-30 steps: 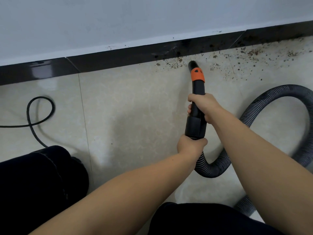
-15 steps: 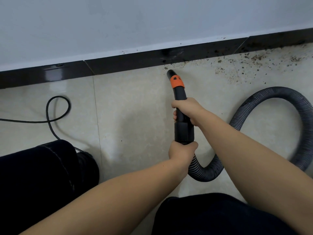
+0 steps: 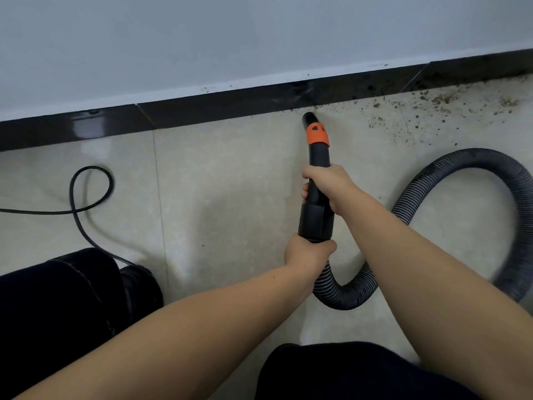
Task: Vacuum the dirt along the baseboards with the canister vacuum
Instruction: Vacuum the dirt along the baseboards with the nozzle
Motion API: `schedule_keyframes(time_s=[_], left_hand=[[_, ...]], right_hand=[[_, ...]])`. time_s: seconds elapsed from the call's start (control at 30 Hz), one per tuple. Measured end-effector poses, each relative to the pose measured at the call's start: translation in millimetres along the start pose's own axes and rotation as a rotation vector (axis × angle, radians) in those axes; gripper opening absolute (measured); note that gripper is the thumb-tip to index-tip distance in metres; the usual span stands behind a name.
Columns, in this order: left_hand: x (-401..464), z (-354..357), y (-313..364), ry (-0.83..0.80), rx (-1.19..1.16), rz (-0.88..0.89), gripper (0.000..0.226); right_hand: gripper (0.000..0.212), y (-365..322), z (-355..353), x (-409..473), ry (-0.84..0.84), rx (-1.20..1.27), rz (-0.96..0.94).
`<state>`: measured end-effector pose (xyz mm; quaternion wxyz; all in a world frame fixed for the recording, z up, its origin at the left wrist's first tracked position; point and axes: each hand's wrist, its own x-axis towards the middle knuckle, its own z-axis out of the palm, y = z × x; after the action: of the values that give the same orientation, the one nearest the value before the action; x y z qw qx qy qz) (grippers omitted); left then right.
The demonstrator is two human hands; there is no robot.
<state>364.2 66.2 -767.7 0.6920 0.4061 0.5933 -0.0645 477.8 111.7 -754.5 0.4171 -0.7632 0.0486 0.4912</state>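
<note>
Black plastic vacuum nozzle with an orange collar (image 3: 316,157) points at the dark glossy baseboard (image 3: 219,109), its tip just short of the skirting and at the left edge of the brown scattered dirt (image 3: 427,111). Right hand (image 3: 327,184) is wrapped around the tube mid-length; left hand (image 3: 307,252) is curled around the cuff where the grey ribbed hose (image 3: 467,166) joins. Both grips are closed firmly on the wand.

Risks noted:
1. Most of the debris lies to the right of the tip; a pass angled as now would likely miss the specks clinging to the baseboard face.
2. The hose loops widely on the beige tiled floor (image 3: 230,183), right of the arms; a rightward sweep could drag it through unvacuumed grit and spread it.
3. The thin black power cord (image 3: 86,194) is coiled at left, near the person's dark-clad knee (image 3: 57,298); shifting position could snag it.
</note>
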Motion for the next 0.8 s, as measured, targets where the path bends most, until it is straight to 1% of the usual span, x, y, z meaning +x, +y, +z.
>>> schedule_keyframes(time_s=[0.23, 0.37, 0.63, 0.73, 0.8], left_hand=[[13.5, 25.0, 17.7, -0.076, 0.059, 0.011, 0.037], [21.9, 26.4, 27.7, -0.080, 0.072, 0.011, 0.038], [20.4, 20.3, 25.4, -0.055, -0.003, 0.001, 0.034], [16.4, 16.9, 22.8, -0.044, -0.016, -0.004, 0.026], [13.2, 13.6, 20.1, -0.032, -0.030, -0.007, 0.026]], right_hand=[[0.009, -7.9, -33.0, 18.1, 0.094, 0.074, -0.002], [0.010, -14.5, -36.7, 26.5, 0.114, 0.111, -0.007], [0.009, -20.2, -21.6, 24.6, 0.035, 0.049, -0.001], [0.010, -19.3, -16.2, 21.4, 0.006, 0.022, -0.006], [0.011, -17.8, -10.5, 18.7, -0.013, 0.002, -0.009]])
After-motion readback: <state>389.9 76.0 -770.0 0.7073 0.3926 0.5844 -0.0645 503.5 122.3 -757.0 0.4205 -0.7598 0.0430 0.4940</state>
